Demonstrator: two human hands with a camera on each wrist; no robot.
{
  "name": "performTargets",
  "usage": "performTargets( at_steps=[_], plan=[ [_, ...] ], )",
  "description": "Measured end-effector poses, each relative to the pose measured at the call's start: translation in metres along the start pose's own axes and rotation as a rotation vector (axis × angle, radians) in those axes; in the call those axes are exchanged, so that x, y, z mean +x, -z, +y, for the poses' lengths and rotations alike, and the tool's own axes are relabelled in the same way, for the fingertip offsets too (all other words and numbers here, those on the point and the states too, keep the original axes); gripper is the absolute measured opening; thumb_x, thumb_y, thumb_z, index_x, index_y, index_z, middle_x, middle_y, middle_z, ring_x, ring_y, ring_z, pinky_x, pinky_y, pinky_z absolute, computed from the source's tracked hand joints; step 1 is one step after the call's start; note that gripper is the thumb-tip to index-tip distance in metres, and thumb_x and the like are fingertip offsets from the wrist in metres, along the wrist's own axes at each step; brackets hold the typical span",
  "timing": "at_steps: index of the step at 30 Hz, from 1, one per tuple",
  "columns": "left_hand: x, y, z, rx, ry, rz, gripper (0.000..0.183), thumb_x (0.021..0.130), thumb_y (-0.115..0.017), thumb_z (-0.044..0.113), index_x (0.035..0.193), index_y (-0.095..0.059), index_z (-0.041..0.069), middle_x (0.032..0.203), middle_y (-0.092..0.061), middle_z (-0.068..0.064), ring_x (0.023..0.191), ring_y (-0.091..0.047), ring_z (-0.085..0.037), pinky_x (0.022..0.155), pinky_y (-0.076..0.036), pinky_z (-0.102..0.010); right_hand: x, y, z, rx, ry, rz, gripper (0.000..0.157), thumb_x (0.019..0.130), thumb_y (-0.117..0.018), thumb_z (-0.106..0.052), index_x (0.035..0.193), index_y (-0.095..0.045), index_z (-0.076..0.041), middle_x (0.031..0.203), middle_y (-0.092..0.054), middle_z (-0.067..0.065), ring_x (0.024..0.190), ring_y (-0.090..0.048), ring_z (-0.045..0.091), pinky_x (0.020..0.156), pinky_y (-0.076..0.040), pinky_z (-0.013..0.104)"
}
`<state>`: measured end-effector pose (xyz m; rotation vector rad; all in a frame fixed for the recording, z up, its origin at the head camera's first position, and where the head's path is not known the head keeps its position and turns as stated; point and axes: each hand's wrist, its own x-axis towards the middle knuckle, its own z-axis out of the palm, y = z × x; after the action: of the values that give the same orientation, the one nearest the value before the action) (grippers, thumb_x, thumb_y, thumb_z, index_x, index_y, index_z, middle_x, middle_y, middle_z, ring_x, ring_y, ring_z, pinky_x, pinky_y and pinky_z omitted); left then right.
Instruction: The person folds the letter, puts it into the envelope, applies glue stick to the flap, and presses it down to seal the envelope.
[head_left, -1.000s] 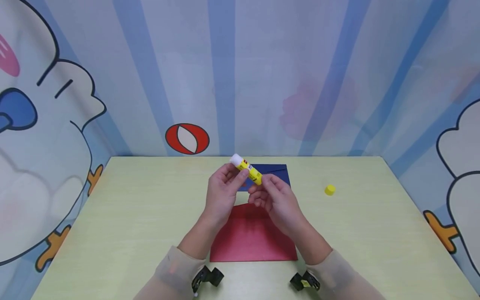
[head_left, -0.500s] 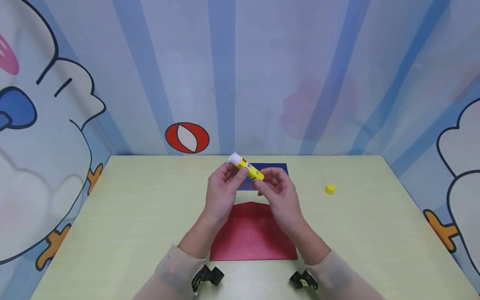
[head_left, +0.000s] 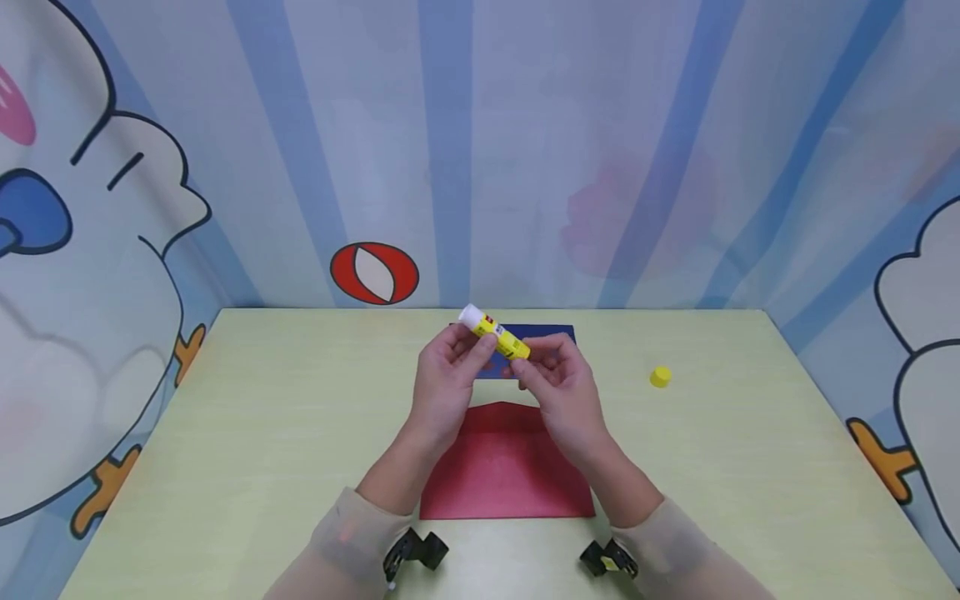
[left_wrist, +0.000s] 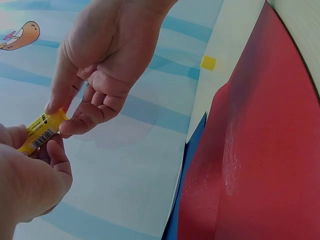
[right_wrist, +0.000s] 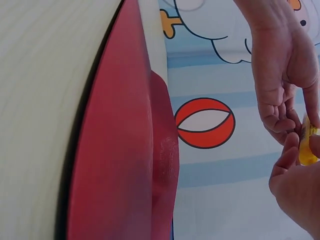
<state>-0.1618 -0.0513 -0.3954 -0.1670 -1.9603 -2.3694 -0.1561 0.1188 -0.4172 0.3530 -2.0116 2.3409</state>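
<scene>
A yellow glue stick [head_left: 501, 337] with a white upper end is held tilted above the table. My left hand [head_left: 444, 379] grips its barrel between thumb and fingers. My right hand [head_left: 564, 392] pinches the lower yellow end with thumb and forefinger, as the left wrist view also shows. Below the hands lies a red envelope [head_left: 504, 475], its flap raised at the far side. Whitish glue-like streaks show near the flap fold in the left wrist view. Behind it a blue envelope [head_left: 543, 337] is partly hidden by the hands and glue stick.
A small yellow cap [head_left: 661, 377] stands on the pale table [head_left: 735, 450], right of the blue envelope. A printed cartoon backdrop [head_left: 517, 150] rises from the table's back edge. Black wrist cameras [head_left: 416, 552] sit at both sleeves.
My right thumb and fingers have shifted round the lower end of the glue stick, the hand moving slightly up and right. The left hand keeps its grip; the envelopes stay put.
</scene>
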Motion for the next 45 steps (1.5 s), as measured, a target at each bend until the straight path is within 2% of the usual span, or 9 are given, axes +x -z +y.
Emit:
performTargets(
  at_steps=[4, 9, 12, 16, 23, 29, 32, 39, 45],
  plan=[
    [0.0002, 0.0006, 0.0001, 0.006, 0.0, -0.008, 0.037, 0.103, -0.073, 0.022, 0.136, -0.064, 0.008, 0.13, -0.07, -0.008, 0.12, -0.069, -0.025, 0.098, -0.058, -0.034, -0.0002, -0.0004, -0.0008, 0.025, -0.016, -0.011, 0.036, 0.106, -0.067, -0.013, 0.138, -0.051, -0.004, 0.125, -0.064, 0.014, 0.112, -0.069, 0.034, 0.089, -0.058, 0.028],
    [0.0007, 0.0, 0.0005, 0.011, -0.003, -0.007, 0.038, 0.103, -0.073, 0.023, 0.137, -0.064, 0.007, 0.13, -0.07, -0.009, 0.117, -0.069, -0.025, 0.095, -0.057, -0.03, 0.001, 0.0, -0.0043, 0.152, -0.143, -0.08, 0.033, 0.114, -0.052, -0.033, 0.132, -0.054, -0.005, 0.109, -0.069, 0.012, 0.09, -0.07, 0.019, 0.079, -0.055, 0.024],
    [0.0002, -0.0003, 0.0, 0.006, -0.003, -0.009, 0.038, 0.104, -0.073, 0.023, 0.137, -0.064, 0.007, 0.13, -0.07, -0.008, 0.117, -0.069, -0.026, 0.095, -0.057, -0.03, 0.0008, -0.0001, -0.0046, 0.176, -0.161, -0.078, 0.03, 0.113, -0.053, -0.032, 0.125, -0.055, -0.005, 0.104, -0.071, 0.01, 0.086, -0.07, 0.017, 0.079, -0.056, 0.023],
    [-0.0007, -0.0002, -0.0005, 0.009, -0.003, -0.009, 0.038, 0.103, -0.073, 0.023, 0.137, -0.064, 0.008, 0.13, -0.07, -0.008, 0.118, -0.069, -0.025, 0.097, -0.058, -0.033, 0.0, -0.0003, -0.0025, 0.137, -0.103, -0.047, 0.023, 0.11, -0.061, -0.021, 0.127, -0.053, -0.007, 0.107, -0.069, 0.012, 0.089, -0.068, 0.018, 0.083, -0.056, 0.024],
    [-0.0012, 0.0, -0.0001, 0.0, 0.001, -0.003, 0.039, 0.104, -0.072, 0.022, 0.138, -0.063, 0.007, 0.131, -0.069, -0.009, 0.119, -0.068, -0.025, 0.097, -0.058, -0.035, -0.0021, -0.0013, 0.0002, -0.029, 0.03, 0.016, 0.039, 0.102, -0.072, -0.007, 0.135, -0.051, -0.003, 0.128, -0.062, 0.014, 0.115, -0.069, 0.026, 0.095, -0.058, 0.03],
    [-0.0009, -0.0008, 0.0005, 0.014, -0.001, 0.008, 0.039, 0.103, -0.074, 0.023, 0.137, -0.064, 0.007, 0.13, -0.07, -0.01, 0.117, -0.069, -0.025, 0.096, -0.058, -0.031, 0.0001, -0.002, -0.001, 0.059, -0.071, -0.043, 0.031, 0.111, -0.059, -0.029, 0.131, -0.054, -0.006, 0.112, -0.067, 0.015, 0.091, -0.069, 0.021, 0.077, -0.053, 0.024],
    [-0.0009, -0.0013, 0.0004, 0.012, 0.0, 0.008, 0.039, 0.103, -0.073, 0.022, 0.137, -0.064, 0.006, 0.13, -0.07, -0.01, 0.117, -0.069, -0.025, 0.095, -0.058, -0.03, -0.0001, -0.0024, -0.0021, 0.11, -0.104, -0.059, 0.03, 0.113, -0.055, -0.031, 0.126, -0.054, -0.004, 0.108, -0.068, 0.015, 0.087, -0.068, 0.019, 0.076, -0.052, 0.024],
    [-0.0012, -0.0009, -0.0004, 0.02, 0.008, 0.012, 0.038, 0.102, -0.074, 0.023, 0.136, -0.065, 0.009, 0.128, -0.071, -0.008, 0.118, -0.069, -0.024, 0.095, -0.059, -0.031, -0.0019, -0.0015, -0.0009, -0.011, -0.032, -0.009, 0.03, 0.106, -0.068, -0.014, 0.132, -0.053, -0.009, 0.121, -0.068, 0.015, 0.105, -0.07, 0.023, 0.087, -0.057, 0.027],
    [-0.0008, 0.0007, -0.0006, 0.011, 0.005, 0.001, 0.038, 0.103, -0.073, 0.023, 0.138, -0.063, 0.009, 0.13, -0.07, -0.007, 0.119, -0.069, -0.024, 0.101, -0.057, -0.044, -0.0023, -0.0017, -0.0015, -0.017, -0.014, 0.003, 0.04, 0.101, -0.073, -0.009, 0.135, -0.052, -0.006, 0.132, -0.064, 0.015, 0.119, -0.068, 0.029, 0.098, -0.058, 0.036]
  ],
)
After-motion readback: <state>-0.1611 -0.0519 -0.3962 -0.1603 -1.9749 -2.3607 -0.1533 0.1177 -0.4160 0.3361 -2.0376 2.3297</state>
